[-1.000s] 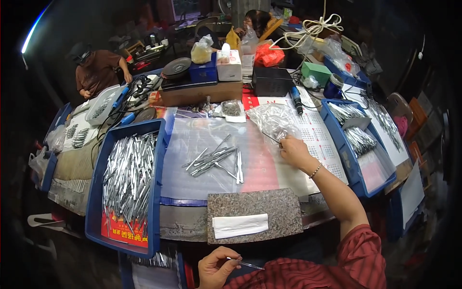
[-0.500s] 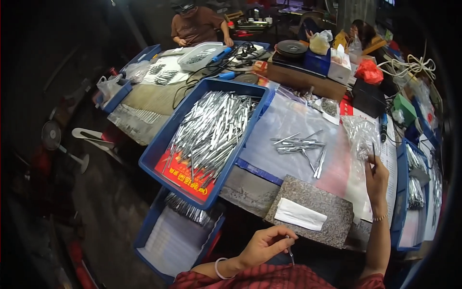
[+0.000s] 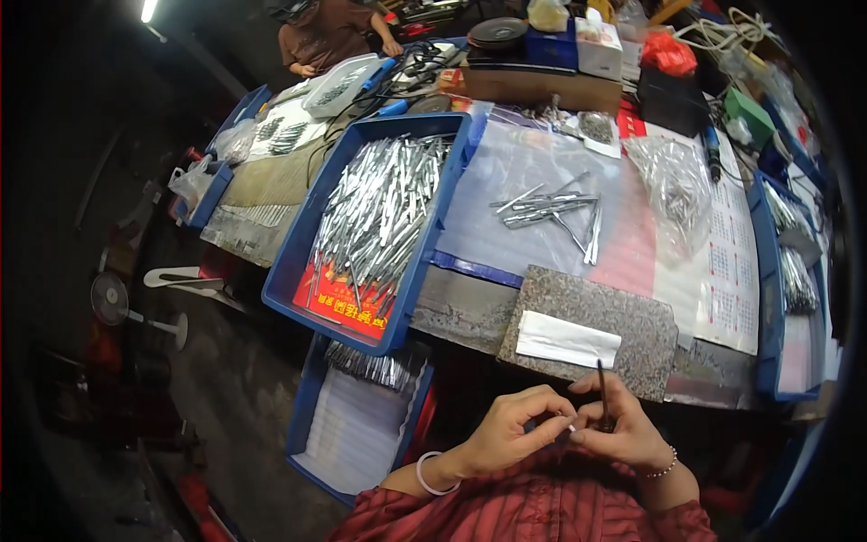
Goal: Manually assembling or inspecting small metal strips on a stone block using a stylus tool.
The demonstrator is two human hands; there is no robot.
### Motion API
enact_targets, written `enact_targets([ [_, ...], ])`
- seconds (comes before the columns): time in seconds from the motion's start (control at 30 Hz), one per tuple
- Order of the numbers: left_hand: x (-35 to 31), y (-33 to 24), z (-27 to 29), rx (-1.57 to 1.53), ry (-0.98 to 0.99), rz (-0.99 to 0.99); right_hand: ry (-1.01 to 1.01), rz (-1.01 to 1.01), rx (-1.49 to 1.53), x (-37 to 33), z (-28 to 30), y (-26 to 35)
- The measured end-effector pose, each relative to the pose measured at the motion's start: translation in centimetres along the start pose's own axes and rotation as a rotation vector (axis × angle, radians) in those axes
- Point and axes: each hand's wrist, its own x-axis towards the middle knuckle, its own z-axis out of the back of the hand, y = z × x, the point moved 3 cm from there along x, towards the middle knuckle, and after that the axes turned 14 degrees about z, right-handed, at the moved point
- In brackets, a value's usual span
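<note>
Close to my body, my left hand [image 3: 517, 432] and my right hand [image 3: 628, 435] are brought together, fingertips nearly touching. Pinched in the left fingers is a slim metal rod [image 3: 571, 428]; only its bright tip shows. The right fingers grip a thin dark pen-like tool [image 3: 602, 387], held upright with its narrow end up. Just beyond the hands lies a folded white paper [image 3: 567, 340] on a speckled stone slab [image 3: 646, 336]. Farther off, several loose metal rods [image 3: 546, 210] are scattered on a clear plastic sheet [image 3: 479, 230].
A blue tray [image 3: 276, 296] heaped with metal rods stands left of the sheet, above a lower blue tray [image 3: 307, 411]. At right are a plastic bag of metal pieces [image 3: 677, 194] and another blue bin [image 3: 768, 298]. A co-worker [image 3: 330, 41] sits across the table.
My right hand has come down from the plastic bag at the right to meet my left hand, bringing the dark tool with it. The view has shifted, and the left hand still pinches its rod.
</note>
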Motion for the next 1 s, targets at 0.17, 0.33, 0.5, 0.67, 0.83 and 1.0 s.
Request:
enact_targets([
  [0.17,-0.9,0.7,0.0,-0.031,-0.102,0.035,0.035,0.284,-0.581,-1.7,0.2,0.4],
  [0.33,-1.2,0.8,-0.7,-0.087,-0.136,0.03,-0.01,0.58,-0.934,-2.4,-0.5,0.4],
  [0.5,-0.7,1.1,-1.5,-0.302,-0.068,0.112,-0.119,0.568,-0.862,-3.0,0.1,0.3],
  [0.67,-0.3,2.6,-1.6,-0.665,-0.088,0.205,-0.178,0.561,-0.658,-2.7,0.3,-0.3],
  [0.83,-0.2,3.2,-1.5,-0.687,-0.08,0.191,-0.1,0.522,-0.654,-2.2,0.1,-0.2],
  [1.0,0.0,3.0,-1.6,-0.653,-0.108,0.203,-0.031,0.611,-0.757,-1.8,-0.4,0.4],
])
